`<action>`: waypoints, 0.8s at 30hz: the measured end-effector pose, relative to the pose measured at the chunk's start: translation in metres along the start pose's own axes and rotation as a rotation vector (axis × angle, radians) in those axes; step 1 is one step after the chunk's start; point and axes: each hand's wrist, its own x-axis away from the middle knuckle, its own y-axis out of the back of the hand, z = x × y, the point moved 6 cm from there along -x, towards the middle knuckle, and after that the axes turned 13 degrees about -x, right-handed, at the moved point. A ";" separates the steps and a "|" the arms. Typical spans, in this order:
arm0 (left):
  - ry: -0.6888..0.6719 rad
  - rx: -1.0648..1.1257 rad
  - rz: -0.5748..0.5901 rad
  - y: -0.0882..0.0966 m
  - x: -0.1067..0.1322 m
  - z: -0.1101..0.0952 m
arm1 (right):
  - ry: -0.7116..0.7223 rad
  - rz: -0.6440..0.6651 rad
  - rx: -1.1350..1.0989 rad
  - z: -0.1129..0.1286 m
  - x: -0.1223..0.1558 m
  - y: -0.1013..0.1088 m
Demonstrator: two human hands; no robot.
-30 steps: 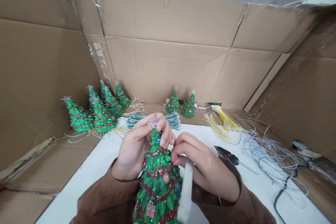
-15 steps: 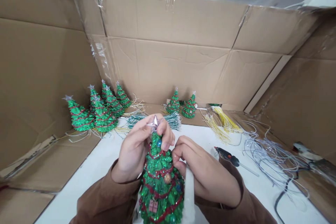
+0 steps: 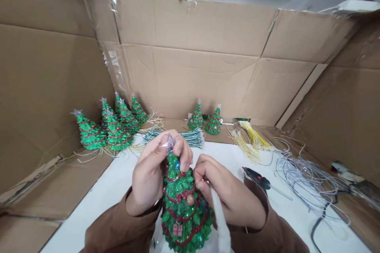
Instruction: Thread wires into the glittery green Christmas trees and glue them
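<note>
Currently, head view: green tree (image 3: pixel 184 208) in hand over mid of surface's (image 3: pixel 101 194) near edge, approx. upright, tip a bit to L. Base is close to bottom of frame; can't tell if it rests on surface or is held clear.

L hand (image 3: pixel 149 167): thumb + fingers closed round clear star (image 3: pixel 169 144) at tip, other fingertips lapping tree's upper R side. R hand (image 3: pixel 221 187): fingers narrow, bunched at tree's R flank; whether anything is pinched there is hidden. White strip (image 3: pixel 221 221) shows below R hand, runs down beside tree toward near edge; its ends unclear.

Done (by looks): red garland (image 3: pixel 179 197), blue bauble (image 3: pixel 177 165), gold bauble (image 3: pixel 190 199), pink gift box (image 3: pixel 177 229) all on; star sits at tip. Left: can't tell if star is fixed or only held; both hands on the piece, so judged mid-work, unfinished.

Other pcs: grp of approx. 6 trees (image 3: pixel 117 134) by surface's far L corner, starred tops; 2 more trees (image 3: pixel 213 122) past far edge, nr cardboard wall (image 3: pixel 190 79), pale tips too small to read. Undersides unseen, so completeness unconfirmed.

Supplies: teal wire bundle (image 3: pixel 194 137) at far edge, partly behind L hand; yellow wire bundle (image 3: pixel 255 136) nr far R corner; glue gun (image 3: pixel 257 178) lying on surface, R of R hand, not held; pale wire tangle (image 3: pixel 303 178) along R edge.
</note>
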 end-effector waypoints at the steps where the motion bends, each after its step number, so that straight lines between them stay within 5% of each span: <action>1: -0.017 -0.020 -0.015 0.000 0.001 -0.001 | 0.004 -0.010 0.012 0.001 0.000 0.000; 16: -0.193 -0.287 -0.197 0.002 0.016 -0.012 | 0.030 -0.061 -0.050 -0.004 0.001 -0.001; 24: -0.270 -0.349 -0.268 0.024 -0.001 -0.011 | -0.002 -0.147 -0.118 0.000 0.009 0.010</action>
